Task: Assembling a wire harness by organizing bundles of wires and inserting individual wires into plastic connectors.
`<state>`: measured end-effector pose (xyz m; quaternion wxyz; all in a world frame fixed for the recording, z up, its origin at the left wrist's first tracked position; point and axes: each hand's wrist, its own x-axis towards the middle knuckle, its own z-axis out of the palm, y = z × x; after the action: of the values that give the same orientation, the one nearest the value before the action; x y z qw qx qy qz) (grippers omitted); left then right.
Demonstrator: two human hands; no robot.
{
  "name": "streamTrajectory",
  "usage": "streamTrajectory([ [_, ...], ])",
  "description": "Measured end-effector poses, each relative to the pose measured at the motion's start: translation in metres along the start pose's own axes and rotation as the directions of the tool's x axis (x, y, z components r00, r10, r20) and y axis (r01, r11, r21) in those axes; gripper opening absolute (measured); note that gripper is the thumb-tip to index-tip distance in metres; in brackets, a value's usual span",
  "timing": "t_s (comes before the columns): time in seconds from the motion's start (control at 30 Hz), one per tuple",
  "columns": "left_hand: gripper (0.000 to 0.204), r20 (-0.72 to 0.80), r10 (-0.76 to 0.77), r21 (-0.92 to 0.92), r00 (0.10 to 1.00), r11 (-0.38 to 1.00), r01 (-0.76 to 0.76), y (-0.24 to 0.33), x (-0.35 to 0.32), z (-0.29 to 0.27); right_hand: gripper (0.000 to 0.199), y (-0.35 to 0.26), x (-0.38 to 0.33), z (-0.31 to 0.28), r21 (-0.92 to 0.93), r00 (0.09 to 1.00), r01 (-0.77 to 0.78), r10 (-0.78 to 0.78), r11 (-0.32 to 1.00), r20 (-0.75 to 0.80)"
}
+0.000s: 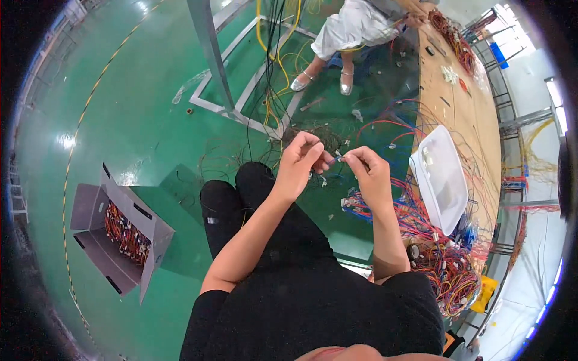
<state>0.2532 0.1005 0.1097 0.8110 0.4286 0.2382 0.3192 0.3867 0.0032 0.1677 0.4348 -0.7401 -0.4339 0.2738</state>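
Both of my hands are raised above my lap, close together, with their fingers pinched. My left hand (296, 165) is closed, thumb against the fingers. My right hand (372, 174) grips the end of thin wires (338, 159), bluish with a small pale tip, which span the short gap to my left fingertips. What lies inside the left pinch is too small to make out clearly. Below my right hand, a bundle of red and blue wires (385, 204) with white connectors spreads toward the table.
On the right stands a long wooden table (442, 108), with a white plastic tub (442, 180) at its near edge and a heap of wire harnesses (442, 271) below. A grey box (90, 210) of harnesses sits left. Ahead are a metal frame (211, 105) and a seated person (355, 30).
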Motion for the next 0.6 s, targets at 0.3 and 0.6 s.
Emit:
streamTrajectory([
  [0.3, 0.025, 0.137, -0.004, 0.15, 0.991, 0.989, -0.017, -0.002, -0.003, 0.002, 0.011, 0.003, -0.003, 0.003, 0.075, 0.999, 0.009, -0.006, 0.997, -0.044],
  [0.6, 0.02, -0.144, 0.165, 0.342, 0.976, 0.933, -0.108, -0.002, 0.035, -0.022, 0.004, 0.0, -0.026, -0.01, 0.114, 0.963, 0.207, -0.223, 0.972, 0.153],
])
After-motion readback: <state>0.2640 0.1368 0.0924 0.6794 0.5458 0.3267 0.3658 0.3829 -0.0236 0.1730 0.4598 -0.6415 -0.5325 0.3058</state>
